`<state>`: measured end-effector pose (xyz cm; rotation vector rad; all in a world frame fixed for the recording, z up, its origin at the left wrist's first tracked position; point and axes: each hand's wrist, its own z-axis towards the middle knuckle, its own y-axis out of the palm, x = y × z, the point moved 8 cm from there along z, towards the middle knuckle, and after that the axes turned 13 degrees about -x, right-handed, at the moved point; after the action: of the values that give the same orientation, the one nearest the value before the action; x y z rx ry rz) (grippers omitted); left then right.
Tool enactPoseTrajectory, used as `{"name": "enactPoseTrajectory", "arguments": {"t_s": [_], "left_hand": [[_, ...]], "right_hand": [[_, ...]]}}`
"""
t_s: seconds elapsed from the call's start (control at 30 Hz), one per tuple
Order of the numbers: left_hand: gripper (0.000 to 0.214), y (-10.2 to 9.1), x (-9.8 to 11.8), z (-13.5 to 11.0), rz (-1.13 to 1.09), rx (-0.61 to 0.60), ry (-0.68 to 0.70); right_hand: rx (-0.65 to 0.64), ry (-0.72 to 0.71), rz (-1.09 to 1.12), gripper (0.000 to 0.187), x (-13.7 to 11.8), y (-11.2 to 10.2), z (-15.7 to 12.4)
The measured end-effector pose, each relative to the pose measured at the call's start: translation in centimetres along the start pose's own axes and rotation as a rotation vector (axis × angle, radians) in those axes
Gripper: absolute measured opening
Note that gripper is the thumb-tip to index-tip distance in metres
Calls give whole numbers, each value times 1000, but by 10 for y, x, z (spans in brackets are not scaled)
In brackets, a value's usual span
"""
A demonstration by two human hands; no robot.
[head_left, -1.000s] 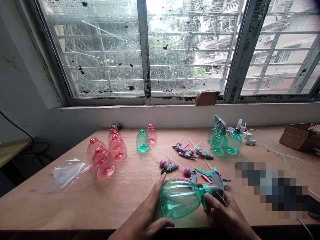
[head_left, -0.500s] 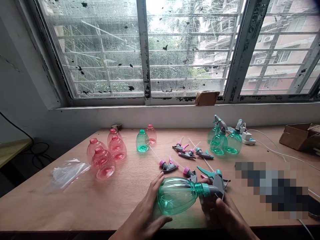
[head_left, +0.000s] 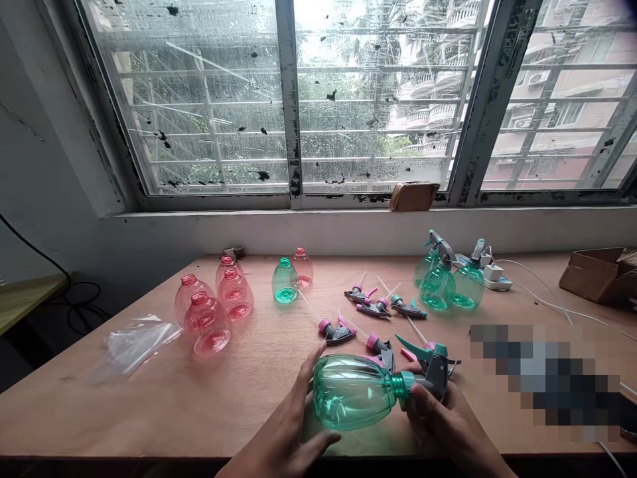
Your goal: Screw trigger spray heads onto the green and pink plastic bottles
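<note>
A clear green spray bottle (head_left: pixel 351 392) lies on its side near the front edge of the wooden table (head_left: pixel 249 378). My left hand (head_left: pixel 291 425) cups its rounded base with the fingers curved round it. My right hand (head_left: pixel 440 425) is closed round the bottle's neck collar and the grey and green trigger head (head_left: pixel 432 365) fitted there. Loose trigger heads with pink collars (head_left: pixel 338 330) lie just behind the bottle.
Several empty pink bottles (head_left: pixel 206 323) stand at the left, with one green bottle (head_left: pixel 284 282) behind them. Finished green sprayers (head_left: pixel 448 279) stand at the back right by a white plug (head_left: pixel 495 275). A plastic bag (head_left: pixel 132 342) lies far left; a cardboard box (head_left: pixel 597 272) far right.
The bottle has shifted slightly left and turned a little in my hands. My right hand has moved its grip round the neck and trigger head.
</note>
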<state>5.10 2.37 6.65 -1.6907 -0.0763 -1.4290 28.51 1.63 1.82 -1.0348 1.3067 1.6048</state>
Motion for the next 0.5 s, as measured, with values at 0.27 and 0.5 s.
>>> {"name": "enactPoseTrajectory", "arguments": {"t_s": [0.27, 0.5], "left_hand": [[63, -7, 9, -4, -205, 23, -93], [73, -6, -5, -5, -60, -7, -207]], "right_hand": [[-18, -25, -147, 50, -14, 4, -1], [1, 2, -219, 50, -14, 3, -4]]}}
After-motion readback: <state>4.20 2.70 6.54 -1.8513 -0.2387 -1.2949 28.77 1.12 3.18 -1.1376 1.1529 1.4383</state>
